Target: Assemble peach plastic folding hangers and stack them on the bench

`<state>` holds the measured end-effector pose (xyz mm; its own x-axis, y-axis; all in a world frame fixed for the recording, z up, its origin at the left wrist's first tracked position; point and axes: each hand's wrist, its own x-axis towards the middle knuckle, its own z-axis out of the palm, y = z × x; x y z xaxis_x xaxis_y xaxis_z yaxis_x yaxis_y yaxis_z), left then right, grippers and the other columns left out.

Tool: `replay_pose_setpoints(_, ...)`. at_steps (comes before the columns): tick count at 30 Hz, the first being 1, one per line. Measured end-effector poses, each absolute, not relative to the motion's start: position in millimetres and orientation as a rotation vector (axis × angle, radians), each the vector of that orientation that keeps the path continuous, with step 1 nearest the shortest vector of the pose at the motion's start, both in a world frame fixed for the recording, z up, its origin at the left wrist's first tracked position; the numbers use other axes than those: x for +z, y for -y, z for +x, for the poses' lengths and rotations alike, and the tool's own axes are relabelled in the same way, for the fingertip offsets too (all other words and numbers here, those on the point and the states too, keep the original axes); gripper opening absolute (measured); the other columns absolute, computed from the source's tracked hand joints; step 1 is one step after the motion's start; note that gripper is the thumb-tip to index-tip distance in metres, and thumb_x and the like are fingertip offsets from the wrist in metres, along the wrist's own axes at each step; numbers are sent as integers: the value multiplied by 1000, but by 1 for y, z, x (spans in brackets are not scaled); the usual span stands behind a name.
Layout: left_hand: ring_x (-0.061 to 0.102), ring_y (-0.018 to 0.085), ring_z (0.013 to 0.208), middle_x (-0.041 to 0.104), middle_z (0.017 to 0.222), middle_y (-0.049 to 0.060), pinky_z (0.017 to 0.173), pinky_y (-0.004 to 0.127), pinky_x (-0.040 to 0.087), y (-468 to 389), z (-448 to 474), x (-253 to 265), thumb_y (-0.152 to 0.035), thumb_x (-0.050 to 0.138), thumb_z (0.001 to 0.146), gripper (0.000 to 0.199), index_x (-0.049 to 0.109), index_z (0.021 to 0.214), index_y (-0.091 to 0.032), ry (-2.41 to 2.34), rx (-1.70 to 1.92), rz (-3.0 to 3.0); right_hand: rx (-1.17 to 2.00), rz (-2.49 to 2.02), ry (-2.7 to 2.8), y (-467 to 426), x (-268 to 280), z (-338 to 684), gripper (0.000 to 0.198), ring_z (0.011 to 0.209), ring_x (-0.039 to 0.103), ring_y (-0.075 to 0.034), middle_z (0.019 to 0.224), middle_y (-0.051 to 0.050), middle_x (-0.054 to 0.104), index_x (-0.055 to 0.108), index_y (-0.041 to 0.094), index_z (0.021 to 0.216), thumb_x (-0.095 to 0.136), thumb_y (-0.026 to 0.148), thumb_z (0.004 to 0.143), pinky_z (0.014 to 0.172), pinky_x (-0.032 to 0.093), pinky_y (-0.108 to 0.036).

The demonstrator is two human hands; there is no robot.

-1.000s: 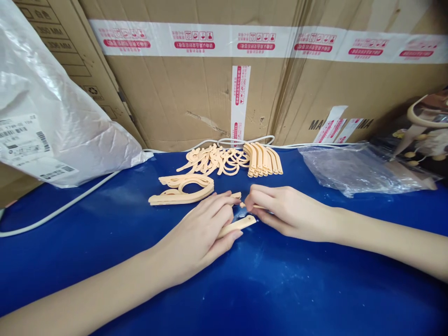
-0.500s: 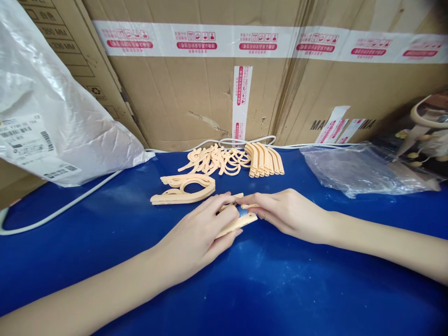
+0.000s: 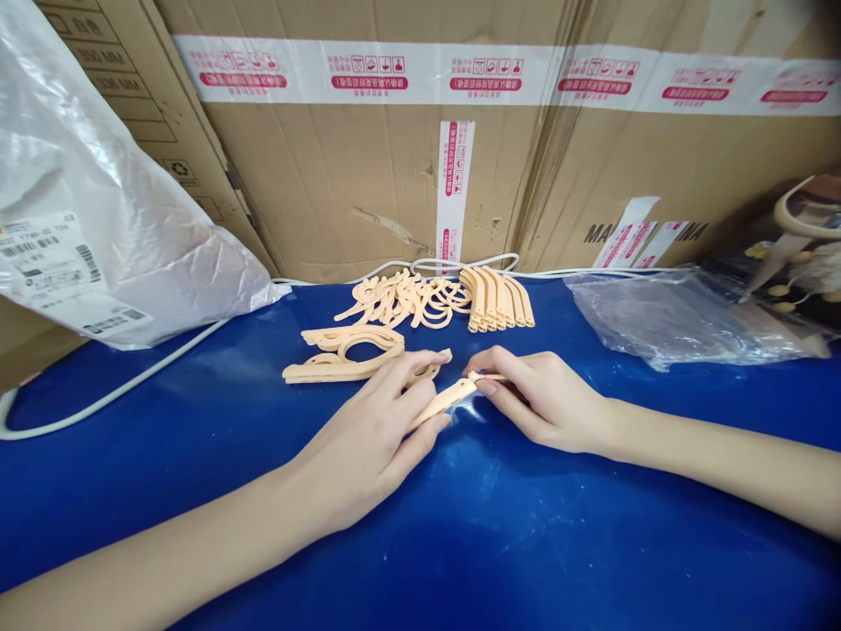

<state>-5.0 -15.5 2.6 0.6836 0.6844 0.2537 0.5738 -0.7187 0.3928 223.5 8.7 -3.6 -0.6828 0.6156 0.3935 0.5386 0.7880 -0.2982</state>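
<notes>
Beige is the piece (image 3: 444, 404) held by the half-curled left hand (image 3: 385, 425); at its two o'clock, a thin rod (image 3: 491, 377) is pinched by the nearly closed right hand (image 3: 550, 399).

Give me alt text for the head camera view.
A left hand holds a cream part at a blue table; the right hand pinches a thin piece near that part's end. More cream pieces lie beyond, before cardboard boxes.

I read "白色", "336 MM" and a recycling sign on the far-left carton (image 3: 172, 145); "MA…NA", part-covered, on the far-right carton (image 3: 591, 166); red "请确认商品完好后签收!" on white tape (image 3: 427, 74). Left bag's label (image 3: 56, 267): too blurred for me.
</notes>
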Motion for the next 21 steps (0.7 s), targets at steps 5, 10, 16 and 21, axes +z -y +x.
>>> replay_pose_setpoints(5,32,20,130,37,134,8,109,38,31,16,-5,4,-24,32,97,17,46,89,-19,-1008,552,2628,213,-843,2512,-11,-4,224,24,58,54,-10,70,-1,58,53,14,97,33,28,97,56,39,-22)
replay_pose_setpoints(10,32,20,130,38,134,8,110,39,30,16,-4,4,-26,30,98,20,46,89,-19,-1019,540,2632,251,-874,2525,-11,-5,225,29,66,57,-13,77,-4,60,53,14,99,29,30,98,60,40,-24)
replay_pose_setpoints(16,33,21,130,37,136,7,110,41,31,16,-4,2,-26,31,98,20,47,90,-19,-1039,522,2647,363,-882,2566,-11,-1,226,28,59,55,-11,74,-2,60,51,15,100,31,34,98,56,37,-23)
replay_pose_setpoints(21,34,23,130,39,135,8,109,45,32,15,-4,2,-27,31,98,21,49,89,-18,-1051,521,2660,366,-882,2588,-12,0,224,30,56,54,-11,72,-2,59,51,14,100,33,37,97,53,37,-22)
